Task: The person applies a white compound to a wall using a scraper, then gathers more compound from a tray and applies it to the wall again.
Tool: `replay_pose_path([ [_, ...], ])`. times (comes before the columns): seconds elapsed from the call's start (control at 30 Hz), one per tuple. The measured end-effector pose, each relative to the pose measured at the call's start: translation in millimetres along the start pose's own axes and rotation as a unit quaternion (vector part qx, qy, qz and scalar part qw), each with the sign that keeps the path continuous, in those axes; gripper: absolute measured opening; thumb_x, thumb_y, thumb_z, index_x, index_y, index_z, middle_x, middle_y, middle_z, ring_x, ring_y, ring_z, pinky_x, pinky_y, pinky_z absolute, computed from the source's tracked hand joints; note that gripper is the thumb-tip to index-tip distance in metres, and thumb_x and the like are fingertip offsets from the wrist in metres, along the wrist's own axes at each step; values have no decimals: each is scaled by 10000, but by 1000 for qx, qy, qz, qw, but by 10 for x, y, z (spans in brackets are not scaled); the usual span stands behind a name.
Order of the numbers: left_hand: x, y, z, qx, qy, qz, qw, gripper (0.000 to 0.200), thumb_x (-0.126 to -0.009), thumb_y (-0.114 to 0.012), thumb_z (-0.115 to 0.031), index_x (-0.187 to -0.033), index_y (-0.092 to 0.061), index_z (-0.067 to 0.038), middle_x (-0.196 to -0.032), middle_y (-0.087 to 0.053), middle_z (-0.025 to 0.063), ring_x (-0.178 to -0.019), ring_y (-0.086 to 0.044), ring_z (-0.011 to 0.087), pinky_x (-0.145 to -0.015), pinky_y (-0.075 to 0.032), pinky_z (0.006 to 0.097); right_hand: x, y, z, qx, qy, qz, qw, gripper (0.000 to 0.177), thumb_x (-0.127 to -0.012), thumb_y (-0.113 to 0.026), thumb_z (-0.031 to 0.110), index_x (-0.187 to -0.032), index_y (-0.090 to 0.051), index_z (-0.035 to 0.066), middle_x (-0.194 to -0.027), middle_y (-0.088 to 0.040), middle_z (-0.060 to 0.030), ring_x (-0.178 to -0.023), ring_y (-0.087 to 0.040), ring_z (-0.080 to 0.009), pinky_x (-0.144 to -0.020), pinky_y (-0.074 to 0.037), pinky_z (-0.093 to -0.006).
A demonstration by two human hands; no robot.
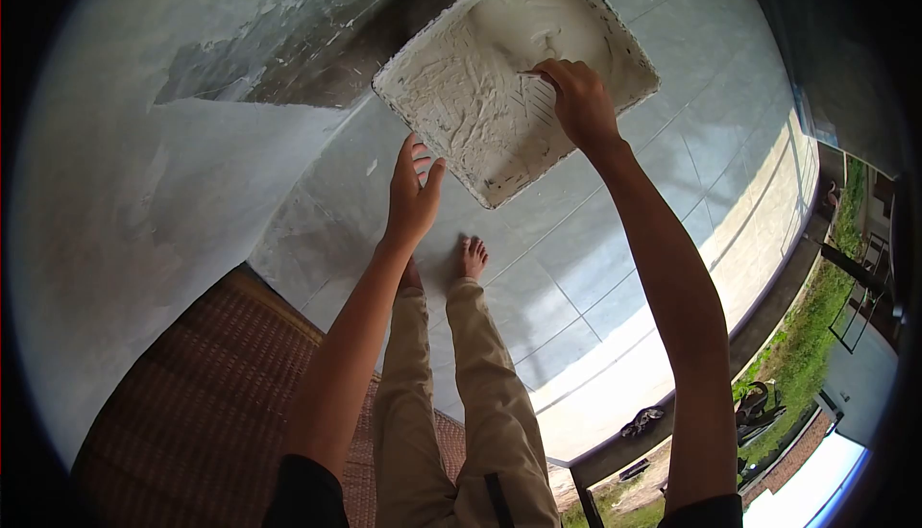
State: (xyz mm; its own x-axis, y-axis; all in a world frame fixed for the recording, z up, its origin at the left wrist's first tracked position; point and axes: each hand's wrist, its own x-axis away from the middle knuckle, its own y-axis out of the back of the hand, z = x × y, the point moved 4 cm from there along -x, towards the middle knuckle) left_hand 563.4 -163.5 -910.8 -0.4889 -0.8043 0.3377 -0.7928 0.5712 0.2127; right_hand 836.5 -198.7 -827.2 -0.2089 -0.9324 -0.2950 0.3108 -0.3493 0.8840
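A square white tray [423, 96], coated inside with white paint or plaster, lies on the grey tiled floor [595, 269]. My right hand [579, 102] reaches into it. Its fingers are bunched together, with the tips pressed on the tray's ridged slope. I cannot make out anything in that hand. My left hand [413, 196] hovers just short of the tray's near edge, fingers spread and empty. My legs in khaki trousers [480, 403] and my bare feet [471, 257] stand below the tray.
A white, patchy plastered wall [144, 192] fills the left side, with a dark bare strip at its base. A brown woven mat [211, 413] lies at the lower left. The tiled floor ends at a step on the right, with sandals [642, 422], grass and a yard beyond.
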Motion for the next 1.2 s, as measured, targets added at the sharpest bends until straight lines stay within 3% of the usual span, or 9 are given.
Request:
replay_pose_path([
  [0.13,12,-12,-30,3,10,8,1000,653,-1001,-598,-205,-1529,-287,20,-1383,-512,236,-1231,-573,291,-1003,-490,406,52,38,75,-4,38,20,999,157,-855,-632,-28,-966,-684,69,-852,-708,-101,-797,-655,-306,-726,-523,-431],
  [0.2,17,-21,-1,16,7,1,1000,666,-993,-612,-221,-1526,-296,25,-1365,-529,231,-1211,-580,293,-994,-483,403,23,5,20,-4,16,15,1000,286,-809,-595,-53,-996,-704,133,-926,-729,-34,-863,-666,-244,-789,-518,-391],
  [0.43,-1,-9,-9,32,5,0,999,676,-990,-617,-239,-1521,-303,38,-1353,-543,229,-1190,-590,293,-990,-477,402,138,7,102,0,72,50,996,289,-802,-597,-57,-984,-716,132,-964,-739,-30,-868,-666,-232,-822,-516,-363],
  [0.6,21,-15,-33,27,5,0,1000,674,-992,-613,-236,-1521,-299,41,-1351,-544,232,-1186,-594,292,-987,-481,402,214,105,96,-25,108,127,986,352,-772,-609,-82,-1023,-717,140,-978,-737,-18,-890,-661,-223,-835,-515,-360],
  [0.83,26,-15,-68,24,9,1,1000,684,-993,-608,-237,-1524,-288,50,-1340,-551,228,-1183,-599,288,-980,-485,398,212,39,54,-23,108,107,988,323,-791,-628,-60,-1021,-718,149,-987,-736,-17,-915,-657,-216,-847,-511,-359],
  [0.93,18,-10,-71,20,11,3,1000,688,-992,-610,-237,-1526,-286,52,-1341,-551,229,-1181,-601,288,-977,-486,399,388,179,49,-34,131,134,982,299,-808,-627,-49,-1016,-715,145,-989,-736,-14,-920,-657,-218,-862,-507,-362],
  [1.0,22,-11,-68,19,10,3,1000,691,-991,-612,-238,-1527,-285,51,-1345,-550,229,-1180,-601,288,-978,-486,400,434,184,50,-32,123,209,970,291,-819,-626,-48,-1014,-713,149,-984,-734,-14,-925,-660,-218,-873,-507,-372],
  [1.13,43,-11,-76,8,9,3,1000,695,-993,-610,-246,-1531,-282,46,-1359,-546,230,-1175,-602,289,-978,-486,400,188,236,62,-42,143,197,969,279,-825,-625,-51,-1014,-707,138,-969,-732,-28,-916,-669,-235,-868,-512,-389],
  [1.2,38,0,-85,10,5,10,1000,694,-995,-608,-249,-1533,-281,42,-1363,-544,232,-1174,-603,289,-978,-486,399,132,157,66,-42,96,286,952,174,-866,-654,-9,-988,-704,105,-992,-726,-64,-981,-660,-274,-869,-507,-398],
])
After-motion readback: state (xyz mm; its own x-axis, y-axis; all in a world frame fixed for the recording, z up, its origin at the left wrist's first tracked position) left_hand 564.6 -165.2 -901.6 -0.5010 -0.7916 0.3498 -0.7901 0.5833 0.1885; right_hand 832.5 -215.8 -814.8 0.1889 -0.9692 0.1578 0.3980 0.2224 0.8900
